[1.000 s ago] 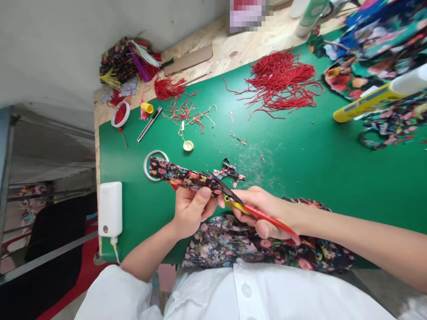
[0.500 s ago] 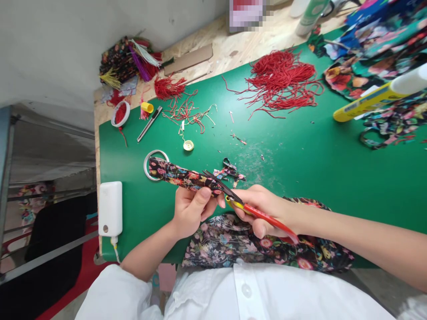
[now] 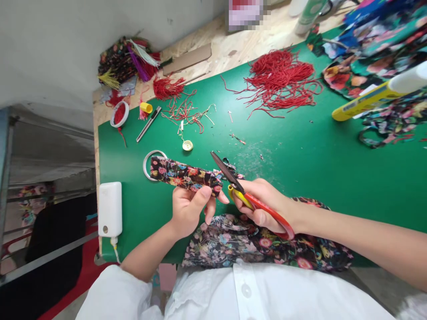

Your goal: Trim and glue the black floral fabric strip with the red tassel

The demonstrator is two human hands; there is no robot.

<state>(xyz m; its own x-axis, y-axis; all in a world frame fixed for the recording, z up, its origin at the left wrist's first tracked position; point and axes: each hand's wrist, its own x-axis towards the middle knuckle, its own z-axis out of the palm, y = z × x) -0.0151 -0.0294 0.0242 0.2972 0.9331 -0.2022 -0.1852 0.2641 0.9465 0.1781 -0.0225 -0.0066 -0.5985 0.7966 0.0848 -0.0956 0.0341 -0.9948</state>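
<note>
Left hand (image 3: 190, 206) pinches a flat floral cloth strip (image 3: 182, 174); right hand (image 3: 268, 197) grips red-handled scissors (image 3: 237, 183) that partly hide crumpled scraps (image 3: 231, 166).

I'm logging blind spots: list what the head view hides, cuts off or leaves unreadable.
Head view:
Left hand: fingers partly hidden by the black floral fabric strip.
Thin white ring: partly covered by that strip.
Small floral fabric scraps: partly covered by the dark-bladed scissors with red and yellow handles.
Yellow white-ended tube: cut off by the right edge; lettering too small to read.
</note>
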